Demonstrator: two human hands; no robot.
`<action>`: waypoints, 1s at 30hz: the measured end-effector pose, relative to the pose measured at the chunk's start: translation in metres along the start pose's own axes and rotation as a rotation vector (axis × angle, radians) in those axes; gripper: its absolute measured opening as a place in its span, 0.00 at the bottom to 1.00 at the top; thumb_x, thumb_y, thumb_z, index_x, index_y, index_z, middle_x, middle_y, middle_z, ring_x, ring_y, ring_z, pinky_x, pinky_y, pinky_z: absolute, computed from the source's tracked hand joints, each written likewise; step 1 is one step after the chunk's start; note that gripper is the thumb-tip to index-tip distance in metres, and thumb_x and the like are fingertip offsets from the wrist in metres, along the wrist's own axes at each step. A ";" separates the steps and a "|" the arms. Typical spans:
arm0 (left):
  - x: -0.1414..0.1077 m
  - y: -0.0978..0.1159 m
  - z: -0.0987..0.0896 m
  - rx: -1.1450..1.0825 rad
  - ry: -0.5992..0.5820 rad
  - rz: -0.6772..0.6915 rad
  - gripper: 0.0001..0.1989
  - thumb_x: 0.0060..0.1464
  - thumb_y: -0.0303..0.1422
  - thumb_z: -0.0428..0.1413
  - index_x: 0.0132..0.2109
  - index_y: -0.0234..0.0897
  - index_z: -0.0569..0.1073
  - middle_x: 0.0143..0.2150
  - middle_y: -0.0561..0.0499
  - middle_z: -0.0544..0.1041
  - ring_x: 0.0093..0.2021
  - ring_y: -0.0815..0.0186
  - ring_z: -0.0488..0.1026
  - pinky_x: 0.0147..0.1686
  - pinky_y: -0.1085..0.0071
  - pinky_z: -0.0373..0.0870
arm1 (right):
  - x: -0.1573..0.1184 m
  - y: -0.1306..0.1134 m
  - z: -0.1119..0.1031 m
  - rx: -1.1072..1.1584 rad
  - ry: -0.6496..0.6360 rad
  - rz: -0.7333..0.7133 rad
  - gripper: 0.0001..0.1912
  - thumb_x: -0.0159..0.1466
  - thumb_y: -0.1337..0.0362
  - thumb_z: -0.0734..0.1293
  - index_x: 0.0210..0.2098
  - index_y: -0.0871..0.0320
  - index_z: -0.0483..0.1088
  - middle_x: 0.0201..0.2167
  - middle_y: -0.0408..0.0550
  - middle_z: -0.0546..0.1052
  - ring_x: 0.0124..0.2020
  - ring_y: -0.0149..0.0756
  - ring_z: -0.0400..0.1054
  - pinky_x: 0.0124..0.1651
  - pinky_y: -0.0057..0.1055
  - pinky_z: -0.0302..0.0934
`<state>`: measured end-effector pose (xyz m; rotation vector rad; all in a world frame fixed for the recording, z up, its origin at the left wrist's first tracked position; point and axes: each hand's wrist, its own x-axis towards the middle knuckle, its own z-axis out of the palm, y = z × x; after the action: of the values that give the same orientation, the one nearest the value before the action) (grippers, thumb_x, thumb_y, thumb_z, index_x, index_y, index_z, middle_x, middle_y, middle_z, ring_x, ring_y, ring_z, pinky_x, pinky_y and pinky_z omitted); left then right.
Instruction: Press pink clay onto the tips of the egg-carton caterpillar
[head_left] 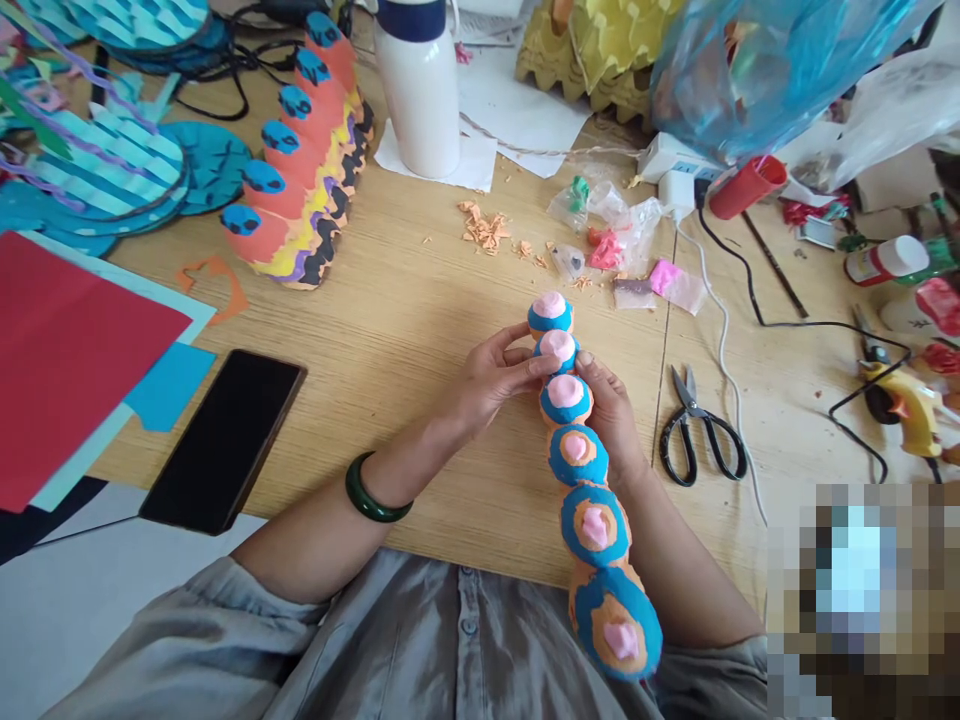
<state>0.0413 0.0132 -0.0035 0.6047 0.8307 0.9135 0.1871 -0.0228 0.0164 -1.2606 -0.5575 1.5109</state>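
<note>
A long row of joined rounded cups [589, 535], coloured orange and blue with pink clay on top, lies lengthwise between my hands. On the far three cups the pink is spread into broad caps; on the nearer three it is a small lump inside an orange ring. My left hand [487, 375] grips the row from the left, its thumb pressed to the second cup from the far end. From the right, my right hand [611, 410] holds the same row, thumb at the second and third cups and the other fingers partly hidden behind it.
Black-handled scissors [694, 425] lie right of my right hand. A phone [225, 440] and red sheet [75, 350] are at left. Behind stand a painted egg-carton strip [307, 180] and white bottle [424, 100]. Clay packets [615, 245], cables and a yellow glue gun [911, 405] lie rightward.
</note>
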 end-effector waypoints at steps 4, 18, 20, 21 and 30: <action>0.000 0.002 0.000 0.064 0.027 0.033 0.32 0.46 0.41 0.75 0.57 0.41 0.78 0.38 0.52 0.85 0.40 0.61 0.82 0.45 0.63 0.77 | 0.005 0.005 -0.003 -0.005 -0.004 -0.021 0.20 0.59 0.48 0.79 0.27 0.54 0.72 0.22 0.36 0.71 0.21 0.25 0.59 0.25 0.27 0.57; -0.003 0.007 0.002 0.102 0.034 0.051 0.34 0.50 0.46 0.73 0.60 0.38 0.74 0.40 0.49 0.86 0.41 0.60 0.83 0.44 0.65 0.78 | 0.006 0.005 -0.004 -0.086 -0.028 -0.078 0.22 0.59 0.46 0.78 0.26 0.54 0.70 0.21 0.36 0.68 0.21 0.26 0.56 0.25 0.27 0.54; -0.004 0.006 0.001 0.118 0.006 0.051 0.35 0.52 0.48 0.71 0.62 0.38 0.73 0.42 0.48 0.86 0.42 0.60 0.84 0.44 0.65 0.78 | 0.007 0.006 -0.005 -0.076 -0.029 -0.092 0.22 0.58 0.46 0.79 0.26 0.55 0.71 0.22 0.36 0.69 0.22 0.25 0.56 0.26 0.27 0.55; -0.004 0.006 0.001 0.134 0.001 0.060 0.36 0.52 0.49 0.71 0.63 0.38 0.72 0.42 0.48 0.86 0.43 0.60 0.84 0.44 0.65 0.78 | 0.007 0.007 -0.005 -0.073 -0.035 -0.105 0.21 0.58 0.46 0.79 0.26 0.54 0.72 0.22 0.37 0.71 0.22 0.26 0.58 0.26 0.27 0.56; -0.007 0.004 0.005 0.287 0.081 0.207 0.35 0.51 0.45 0.69 0.62 0.36 0.71 0.38 0.49 0.84 0.41 0.60 0.82 0.42 0.65 0.76 | 0.013 0.019 -0.009 -0.132 -0.095 -0.184 0.20 0.55 0.45 0.81 0.29 0.53 0.78 0.26 0.39 0.78 0.25 0.28 0.65 0.29 0.28 0.61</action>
<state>0.0410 0.0084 0.0047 0.9210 0.9939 1.0199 0.1890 -0.0196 -0.0081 -1.2064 -0.8252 1.4032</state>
